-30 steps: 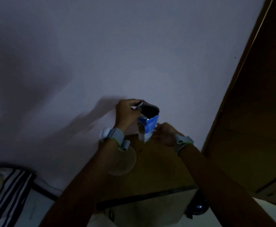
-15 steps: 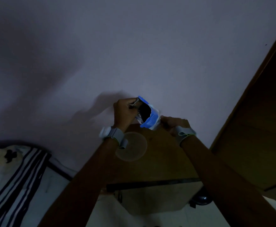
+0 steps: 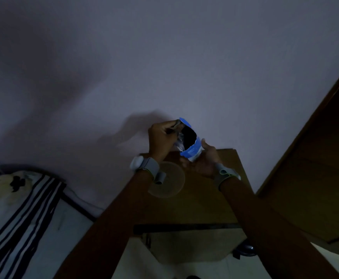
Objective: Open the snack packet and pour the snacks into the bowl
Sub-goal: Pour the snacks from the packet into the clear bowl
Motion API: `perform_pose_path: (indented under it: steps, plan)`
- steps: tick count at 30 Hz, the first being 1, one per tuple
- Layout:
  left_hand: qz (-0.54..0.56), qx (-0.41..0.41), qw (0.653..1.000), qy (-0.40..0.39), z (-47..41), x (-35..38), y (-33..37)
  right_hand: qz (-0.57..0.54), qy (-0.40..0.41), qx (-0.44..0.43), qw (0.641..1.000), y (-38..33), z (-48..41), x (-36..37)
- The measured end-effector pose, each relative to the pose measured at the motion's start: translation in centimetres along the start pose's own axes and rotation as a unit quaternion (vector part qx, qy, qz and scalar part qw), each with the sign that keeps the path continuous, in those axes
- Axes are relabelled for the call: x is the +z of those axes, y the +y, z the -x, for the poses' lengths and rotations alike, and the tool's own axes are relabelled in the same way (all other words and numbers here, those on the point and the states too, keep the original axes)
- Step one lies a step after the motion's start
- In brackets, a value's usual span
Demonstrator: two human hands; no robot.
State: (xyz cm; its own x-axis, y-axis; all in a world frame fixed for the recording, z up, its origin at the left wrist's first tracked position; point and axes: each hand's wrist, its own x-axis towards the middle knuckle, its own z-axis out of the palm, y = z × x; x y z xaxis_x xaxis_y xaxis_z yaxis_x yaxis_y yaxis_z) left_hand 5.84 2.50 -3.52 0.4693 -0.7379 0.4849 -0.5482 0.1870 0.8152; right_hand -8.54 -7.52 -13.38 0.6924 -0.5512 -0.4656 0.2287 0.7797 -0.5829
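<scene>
In dim light at frame centre, a glossy blue-and-white snack packet is showing a crinkled, silvery foil lining at its torn mouth. Below it, a translucent, smooth plastic-looking bowl is sitting on a matt wooden table. A striped cloth is lying at lower left, beneath a matt painted wall.

1. Desk: brown wooden top, set against a pale wall; a dark band is seen along its near edge.
2. Bowl: round, translucent, rested directly on the desk top, toward its far left part; contents cannot be made out.
</scene>
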Motion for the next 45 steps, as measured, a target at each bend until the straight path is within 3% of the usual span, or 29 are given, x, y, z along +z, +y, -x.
perform_pose_path:
  steps: [7, 12, 17, 22, 26, 37, 41, 45]
  plan:
    - [-0.09, -0.022, 0.996, 0.002, 0.9, -2.4, -3.4, 0.043, 0.094, -0.129, 0.986, -2.7, -1.5, -0.9]
    - [-0.108, -0.14, 0.984, 0.018, 3.2, -2.7, -6.2, 0.211, 0.176, -0.262, 0.925, -3.9, -1.9, -1.6]
    - [-0.102, -0.226, 0.969, 0.008, 5.7, -3.0, -9.3, 0.327, 0.122, -0.388, 0.853, -3.5, -0.7, 0.3]
    - [-0.103, -0.23, 0.968, 0.01, 7.9, -3.6, -11.2, 0.387, 0.088, -0.415, 0.819, -2.8, -0.2, 2.0]
    - [-0.115, -0.214, 0.97, 0.018, 9.5, -3.7, -12.0, 0.45, 0.07, -0.454, 0.766, -2.2, 0.2, 3.6]
    - [-0.058, -0.274, 0.958, 0.058, 11.6, -4.0, -13.1, 0.553, -0.033, -0.538, 0.636, -1.6, 1.2, 8.2]
    - [-0.081, -0.272, 0.958, 0.037, 12.1, -4.0, -14.1, 0.578, -0.056, -0.539, 0.61, -1.5, 1.3, 9.1]
    - [-0.062, -0.26, 0.963, 0.03, 12.2, -3.7, -13.1, 0.568, -0.049, -0.54, 0.619, -1.2, 1.4, 9.0]
